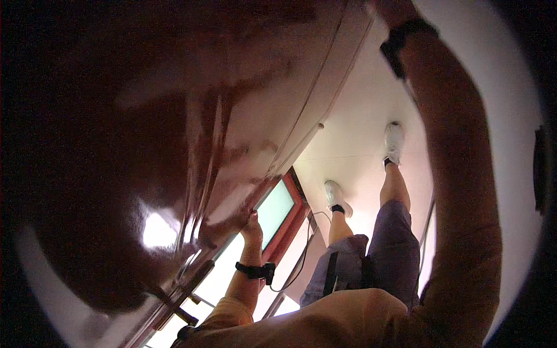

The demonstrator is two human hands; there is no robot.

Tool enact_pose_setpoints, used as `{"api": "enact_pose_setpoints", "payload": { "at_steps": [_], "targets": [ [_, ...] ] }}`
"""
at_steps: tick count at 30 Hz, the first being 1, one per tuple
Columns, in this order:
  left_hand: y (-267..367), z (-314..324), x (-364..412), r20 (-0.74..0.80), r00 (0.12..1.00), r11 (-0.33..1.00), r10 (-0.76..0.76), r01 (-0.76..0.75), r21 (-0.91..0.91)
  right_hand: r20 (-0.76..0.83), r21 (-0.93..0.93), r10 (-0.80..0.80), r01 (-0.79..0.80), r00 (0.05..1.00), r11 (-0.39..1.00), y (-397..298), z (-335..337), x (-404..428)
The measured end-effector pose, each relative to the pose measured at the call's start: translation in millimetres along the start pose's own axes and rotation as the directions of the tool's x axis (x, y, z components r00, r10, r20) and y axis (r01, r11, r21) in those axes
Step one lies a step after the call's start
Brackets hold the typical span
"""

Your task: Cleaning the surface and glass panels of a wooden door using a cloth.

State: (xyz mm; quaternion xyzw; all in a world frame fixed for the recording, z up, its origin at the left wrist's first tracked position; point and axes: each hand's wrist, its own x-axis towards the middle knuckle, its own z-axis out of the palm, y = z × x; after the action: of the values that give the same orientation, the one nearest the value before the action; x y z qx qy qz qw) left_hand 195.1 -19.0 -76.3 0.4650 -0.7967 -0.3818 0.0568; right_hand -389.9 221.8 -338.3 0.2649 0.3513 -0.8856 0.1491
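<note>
A large glossy dark reddish-brown door [243, 122] with moulded grooves fills the left and upper middle of the view. My left hand [253, 230] is at its edge, thumb against the near side and the other fingers hidden behind it. A dark band with a small box circles that wrist. My right arm reaches up along the right side, also wearing a dark wrist device [402, 43]. Only the start of my right hand [389, 11] shows at the top rim, close to the door's far edge; its fingers are cut off.
A dark lever-like handle [176, 306] juts out at the lower left. Beyond the left hand is a red-brown frame [287, 226] around a pale green pane [276, 204]. A thin black cable [300, 276] loops beside it. My white shoes [394, 139] stand on a pale floor [352, 148].
</note>
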Motion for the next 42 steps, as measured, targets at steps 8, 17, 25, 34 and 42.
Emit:
{"api": "enact_pose_setpoints", "payload": {
  "at_steps": [8, 17, 25, 34, 42],
  "targets": [
    [-7, 10, -3, -0.072, 0.983, 0.986, 0.169, -0.167, 0.022, -0.067, -0.104, -0.198, 0.191, 0.978, 0.976, 2, -7, 8],
    [-3, 25, 0, -0.058, 0.934, 0.922, 0.351, -0.335, 0.193, -0.053, 0.183, 0.169, -0.157, 0.984, 0.971, 293, -110, -209],
    [34, 90, 4, 0.106, 0.994, 0.978, -0.025, 0.046, -0.204, -0.161, 0.358, 0.401, -0.325, 0.902, 0.875, 320, -68, -371],
    [9, 127, 19, 0.161, 0.978, 0.953, 0.131, -0.08, -0.294, -0.129, 0.27, 0.453, -0.408, 0.882, 0.872, 330, -70, -373],
    [-52, 97, 14, -0.037, 0.979, 0.966, 0.199, -0.203, -0.163, -0.003, 0.493, 0.598, -0.519, 0.801, 0.698, 350, -88, -333]
  ]
}}
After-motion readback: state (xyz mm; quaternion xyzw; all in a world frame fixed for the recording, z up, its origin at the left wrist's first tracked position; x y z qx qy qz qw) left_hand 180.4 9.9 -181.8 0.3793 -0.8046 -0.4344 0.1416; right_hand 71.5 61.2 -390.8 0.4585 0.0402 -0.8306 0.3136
